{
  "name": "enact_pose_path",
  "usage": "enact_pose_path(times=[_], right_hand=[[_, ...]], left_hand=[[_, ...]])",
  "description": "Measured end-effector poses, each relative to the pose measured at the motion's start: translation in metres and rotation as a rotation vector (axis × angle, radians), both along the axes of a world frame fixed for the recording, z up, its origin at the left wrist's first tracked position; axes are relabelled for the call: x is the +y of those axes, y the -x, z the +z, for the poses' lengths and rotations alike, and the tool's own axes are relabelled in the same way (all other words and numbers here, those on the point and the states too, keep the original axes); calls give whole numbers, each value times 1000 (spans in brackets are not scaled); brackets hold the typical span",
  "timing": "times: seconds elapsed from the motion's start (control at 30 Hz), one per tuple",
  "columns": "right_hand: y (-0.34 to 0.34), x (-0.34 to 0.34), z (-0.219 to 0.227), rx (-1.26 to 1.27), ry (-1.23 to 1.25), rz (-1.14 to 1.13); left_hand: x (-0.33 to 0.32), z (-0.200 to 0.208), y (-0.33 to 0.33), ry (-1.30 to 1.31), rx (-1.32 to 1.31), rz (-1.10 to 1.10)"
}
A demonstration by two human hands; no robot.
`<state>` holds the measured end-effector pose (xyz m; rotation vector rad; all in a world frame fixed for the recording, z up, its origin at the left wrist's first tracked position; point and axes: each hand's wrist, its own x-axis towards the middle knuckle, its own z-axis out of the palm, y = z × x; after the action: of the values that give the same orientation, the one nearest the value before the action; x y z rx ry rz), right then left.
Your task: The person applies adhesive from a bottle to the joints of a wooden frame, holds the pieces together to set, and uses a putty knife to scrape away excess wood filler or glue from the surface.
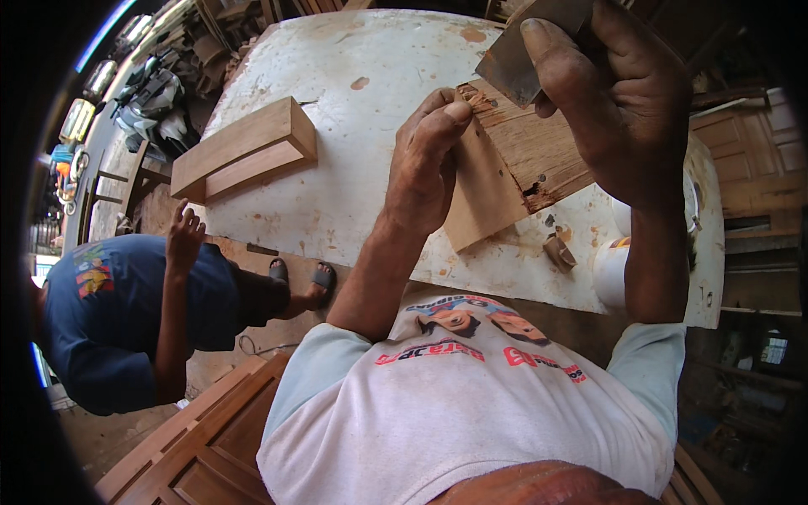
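Observation:
My right hand (619, 101) is closed, with a thin, flat, dark scraper blade (518, 63) pinched between thumb and fingers. The blade is held over a wooden box-like piece (488, 198), and I cannot tell whether it touches the wood. The top of this piece has rough, broken spots and dark marks at its corner and edge. My left hand (425, 160) is closed on the piece's left side, thumb near the chipped far corner. Part of the wood is hidden behind my right hand.
A similar wooden box (244, 156) lies on the stained white table (362, 202). White tubs (613, 273) and a small curled brown scrap (559, 252) are near the right front edge. A person in blue (151, 311) stands at left. Panelled doors (227, 446) lie below.

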<state>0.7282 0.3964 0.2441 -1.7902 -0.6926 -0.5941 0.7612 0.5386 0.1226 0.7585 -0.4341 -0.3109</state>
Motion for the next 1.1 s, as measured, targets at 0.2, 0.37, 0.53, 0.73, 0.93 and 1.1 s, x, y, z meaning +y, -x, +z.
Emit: enact_pose_path(times=[0.2,0.37,0.53,0.73,0.93,1.1], right_hand=[[4,-7,2,221,120,-31],[4,-10,5,220,225,-71],[-4,-11,5,205,221,-31],[8,7,7,89,213,-128],[1,-13,-3,169,73,-61],[6,-11,-4,202,-39,-54]], left_hand=[[-2,4,4,32,19,15],[4,-3,-2,22,-6,-60],[1,1,1,97,-94,-7],[5,-8,-6,-32,-346,359],[12,-7,-16,-89,-584,433],[17,-3,-25,-127,-736,441]])
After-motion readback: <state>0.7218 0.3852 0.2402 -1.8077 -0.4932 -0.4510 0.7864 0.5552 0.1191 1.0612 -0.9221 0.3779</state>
